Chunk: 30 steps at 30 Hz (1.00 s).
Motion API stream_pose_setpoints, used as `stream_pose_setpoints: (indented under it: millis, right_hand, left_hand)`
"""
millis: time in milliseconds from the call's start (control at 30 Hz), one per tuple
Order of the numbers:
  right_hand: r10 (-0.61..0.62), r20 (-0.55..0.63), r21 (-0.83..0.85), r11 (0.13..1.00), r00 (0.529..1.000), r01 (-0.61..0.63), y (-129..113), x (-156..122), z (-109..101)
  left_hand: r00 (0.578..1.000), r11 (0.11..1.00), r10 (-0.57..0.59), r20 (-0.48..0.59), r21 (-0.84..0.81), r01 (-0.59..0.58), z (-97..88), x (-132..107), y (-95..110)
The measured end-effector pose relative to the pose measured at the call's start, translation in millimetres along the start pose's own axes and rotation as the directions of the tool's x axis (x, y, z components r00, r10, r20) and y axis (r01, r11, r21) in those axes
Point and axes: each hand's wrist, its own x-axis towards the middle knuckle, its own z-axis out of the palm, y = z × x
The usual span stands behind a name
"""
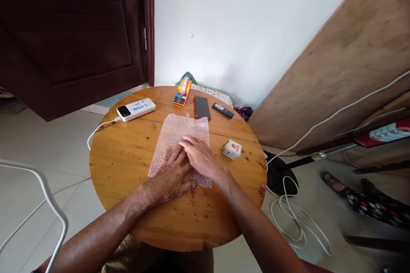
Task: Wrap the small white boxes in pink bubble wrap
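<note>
A white cable (pixel 48 194) is curving near left; the spread left hand (pixel 171 175) and flattened right hand (pixel 201 160), grasping nothing, are lying atop bubble wrap (pixel 179 130) extending farther.

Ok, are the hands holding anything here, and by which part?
Nothing is visibly gripped: the left hand and right hand are palm-down over the bubble wrap, toward its near edge.

A clear, roughly rectangular bubble wrap sheet (pixel 179 131) lies flat near the middle of the round wooden desk (pixel 123 153), slightly crinkled.
</note>
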Motion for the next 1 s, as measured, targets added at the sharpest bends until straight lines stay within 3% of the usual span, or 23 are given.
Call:
stream_pose_setpoints:
  millis: [167, 367, 433, 533, 633, 800, 900, 1000]
  right_hand:
    - [0.167, -0.025, -0.114, 0.979, 0.986, -0.169, 28.2, -5.3, -8.2]
    - [0.298, -0.199, -0.111, 0.94, 0.934, -0.323, 57.9, -53.7, -27.9]
    - [0.409, -0.179, -0.115, 0.895, 0.895, -0.432, 69.0, -68.5, -30.9]
    - [0.562, -0.085, -0.096, 0.817, 0.823, -0.568, 83.7, -82.7, -33.6]
    - [0.637, -0.018, 0.007, 0.771, 0.771, -0.637, 86.5, -88.0, -38.1]
    - [0.63, -0.126, 0.279, 0.764, 0.766, -0.582, 55.8, -76.7, -54.8]
    - [0.493, -0.21, 0.41, 0.828, 0.844, -0.382, 29.3, -55.8, -59.6]
    - [0.384, -0.212, 0.435, 0.861, 0.899, -0.265, 9.2, -29.5, -47.9]
  left_hand:
    - [1.0, 1.0, -0.016, 0.009, -0.01, 0.016, 1.0, -1.8, 0.2]
    - [0.999, 0.999, -0.012, -0.044, -0.041, 0.01, -4.3, -1.7, -0.7]
    - [0.993, 0.998, -0.042, -0.106, -0.051, 0.036, -5.2, 0.6, -3.7]
    - [0.959, 0.985, -0.173, -0.223, -0.047, 0.167, -4.5, 5.2, -12.5]
    - [0.92, 0.956, -0.291, -0.263, -0.033, 0.293, -3.1, 8.3, -22.5]
    - [0.916, 0.954, -0.294, -0.272, -0.03, 0.297, -2.7, 8.6, -26.8]
    - [0.891, 0.94, -0.339, -0.304, -0.07, 0.334, -4.4, 9.1, -28.1]
    - [0.833, 0.901, -0.432, -0.346, -0.129, 0.414, -7.1, 9.7, -35.7]
